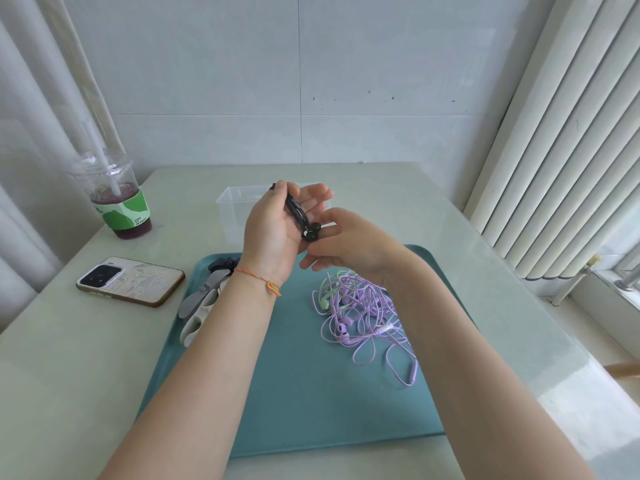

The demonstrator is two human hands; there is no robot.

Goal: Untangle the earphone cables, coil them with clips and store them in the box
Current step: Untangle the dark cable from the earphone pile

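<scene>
**Black earphones nearly bundled, purple tangle still waiting**

The black earphone cable [297, 211] is folded into a small bundle and sits in the person's left hand [273, 230], held up in the air above the far edge of the tray. The thumb and fingers of that hand curl round the bundle and grip it. The two black earbuds [311, 233] hang out at the bottom of the bundle. The right hand [346, 244] is just beside them, and its fingertips pinch something small and white right at the buds. I cannot tell if that is a clip or part of the cable.

I think this cable is very light, thin and floppy. It would spring open if the grip went loose, so it is best held round the middle of the bundle, with the buds tucked in. The buds are hard little lumps and easy to pinch, but pulling on them could hurt the thin wire.

Below the right hand, on the teal tray [311, 410], lies the purple earphone tangle [363, 317], with a bit of green cable [323, 299] mixed in at its left. It looks knotted, so slow, soft pulls on loose loops seem safer than tugging.

At the left of the tray sit grey and white clips [197, 310]. The clear box [235, 206] stands just past the tray, behind the hands.

On the tabletop [86, 375] to the left lie a phone [131, 282] and, farther away, a drink cup [117, 199] with a straw.
</scene>
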